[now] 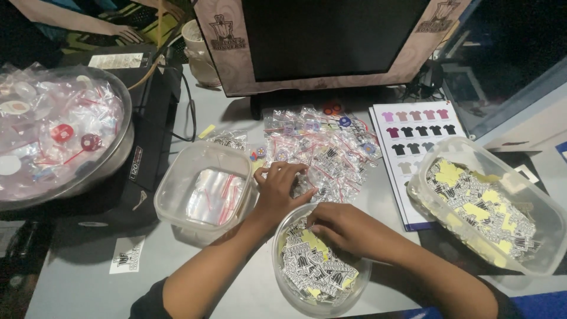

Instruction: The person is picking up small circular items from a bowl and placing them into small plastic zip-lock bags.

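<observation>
A dark monitor (336, 38) stands far beyond the fingers, at the back of the grey table (77, 260). Well left of them sits a metal bowl (121, 147) heaped with bagged badges. Well right of the right fingers lies a long plastic tub (534, 201) of stickers, with a shirt chart (413, 127) behind it. Just left of the left fingers is a square tub (177, 183) holding empty bags. A pile of filled bags (322, 145) lies just beyond the left fingertips. The left hand (280, 189) rests at the pile's near edge, fingers curled together on a small bag (307, 177). The right hand (345, 230) reaches into a round tub (289, 283), fingertips bunched on the stickers (313, 269); whether they pinch one I cannot tell.
</observation>
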